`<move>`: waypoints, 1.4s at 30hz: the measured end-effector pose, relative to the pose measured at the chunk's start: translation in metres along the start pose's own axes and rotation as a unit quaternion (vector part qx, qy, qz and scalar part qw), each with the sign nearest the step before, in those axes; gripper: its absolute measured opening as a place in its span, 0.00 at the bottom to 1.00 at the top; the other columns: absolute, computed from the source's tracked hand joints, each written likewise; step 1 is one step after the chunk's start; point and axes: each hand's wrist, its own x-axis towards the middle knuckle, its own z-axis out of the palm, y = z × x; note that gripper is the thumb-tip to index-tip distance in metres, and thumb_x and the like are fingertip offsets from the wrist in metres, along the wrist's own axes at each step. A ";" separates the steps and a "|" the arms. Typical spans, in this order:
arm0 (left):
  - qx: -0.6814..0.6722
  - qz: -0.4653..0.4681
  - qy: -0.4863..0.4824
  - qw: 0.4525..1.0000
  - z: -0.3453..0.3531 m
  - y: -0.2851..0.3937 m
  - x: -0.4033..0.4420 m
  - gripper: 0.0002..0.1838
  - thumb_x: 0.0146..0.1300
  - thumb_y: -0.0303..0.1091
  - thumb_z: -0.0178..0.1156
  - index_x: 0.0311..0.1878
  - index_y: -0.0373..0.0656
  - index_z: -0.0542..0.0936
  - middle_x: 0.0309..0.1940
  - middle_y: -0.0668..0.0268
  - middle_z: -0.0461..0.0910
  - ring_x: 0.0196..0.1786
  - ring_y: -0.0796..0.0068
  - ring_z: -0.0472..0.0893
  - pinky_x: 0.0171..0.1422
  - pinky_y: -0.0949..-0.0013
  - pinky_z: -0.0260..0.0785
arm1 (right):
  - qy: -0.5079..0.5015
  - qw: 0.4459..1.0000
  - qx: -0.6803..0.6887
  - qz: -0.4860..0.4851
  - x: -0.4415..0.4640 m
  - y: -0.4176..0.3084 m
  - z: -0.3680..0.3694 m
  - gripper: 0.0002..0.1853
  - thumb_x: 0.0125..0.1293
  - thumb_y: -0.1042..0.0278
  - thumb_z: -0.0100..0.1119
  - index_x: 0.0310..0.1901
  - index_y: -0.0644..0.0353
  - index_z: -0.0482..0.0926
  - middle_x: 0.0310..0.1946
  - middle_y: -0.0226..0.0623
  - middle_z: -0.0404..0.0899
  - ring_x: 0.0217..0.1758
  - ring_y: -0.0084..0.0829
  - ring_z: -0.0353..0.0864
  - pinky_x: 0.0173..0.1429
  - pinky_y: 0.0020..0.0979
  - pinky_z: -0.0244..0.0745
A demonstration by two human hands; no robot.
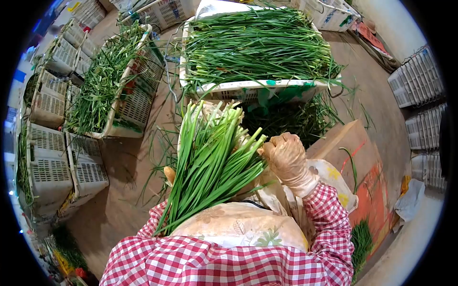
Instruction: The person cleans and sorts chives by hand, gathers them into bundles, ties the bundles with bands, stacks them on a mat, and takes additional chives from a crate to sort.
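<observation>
A thick bunch of garlic chives (210, 157) lies slanted across my lap, its pale cut ends pointing up and away from me. My left hand (169, 175) is mostly hidden behind the bunch; a gloved bit shows at its left edge, supporting it. Just right of the stalk ends is my right hand (287, 159), in a pale stained glove, with its fingers curled closed. Whatever is between those fingers is hidden. Below the bunch, a floral apron (248, 221) covers my lap.
A white crate (257, 86) heaped with garlic chives stands ahead. Another crate (114, 131) holds loose, tangled leaves at the left. Stacked crates (50, 162) line the far left, more crates (417, 78) the right wall. A cardboard box (353, 143) sits by my right arm.
</observation>
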 end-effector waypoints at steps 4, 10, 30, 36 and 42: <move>0.033 -0.022 0.002 0.999 0.002 0.004 -0.012 0.36 0.57 0.30 0.66 0.68 0.40 0.61 0.49 0.64 0.75 0.47 0.74 0.75 0.51 0.69 0.68 | 0.141 0.989 -0.019 -0.036 -0.007 0.058 -0.005 0.05 0.52 0.70 0.63 0.31 0.54 0.79 0.25 0.33 0.74 0.30 0.34 0.73 0.36 0.37 0.69; 0.169 -0.105 0.020 0.980 0.005 0.022 -0.029 0.37 0.57 0.30 0.67 0.68 0.40 0.61 0.48 0.65 0.76 0.46 0.75 0.75 0.50 0.70 0.68 | 0.209 0.918 -0.211 0.264 -0.014 0.137 -0.009 0.19 0.63 0.58 0.61 0.49 0.63 0.78 0.39 0.43 0.81 0.43 0.36 0.79 0.48 0.33 0.74; 0.549 -0.153 0.159 0.806 0.069 0.014 0.027 0.37 0.48 0.29 0.72 0.63 0.36 0.67 0.50 0.68 0.76 0.45 0.82 0.75 0.51 0.77 0.68 | 0.072 0.993 0.097 -0.006 0.011 0.018 -0.035 0.11 0.58 0.63 0.61 0.43 0.50 0.78 0.43 0.30 0.80 0.49 0.30 0.78 0.69 0.43 0.54; 0.310 -0.199 0.139 0.919 0.022 0.032 -0.012 0.41 0.56 0.31 0.61 0.71 0.34 0.53 0.43 0.69 0.77 0.28 0.88 0.68 0.34 0.83 0.63 | -0.037 0.998 -0.052 -0.029 0.007 0.030 -0.017 0.05 0.56 0.73 0.59 0.33 0.54 0.74 0.38 0.28 0.80 0.49 0.30 0.78 0.75 0.42 0.47; 0.216 -0.129 0.241 0.937 0.026 0.018 -0.014 0.43 0.56 0.33 0.60 0.72 0.35 0.50 0.41 0.66 0.77 0.29 0.83 0.71 0.33 0.80 0.67 | 0.076 0.943 0.009 0.324 -0.012 0.114 -0.001 0.23 0.66 0.54 0.52 0.56 0.62 0.70 0.47 0.44 0.78 0.54 0.42 0.75 0.70 0.39 0.58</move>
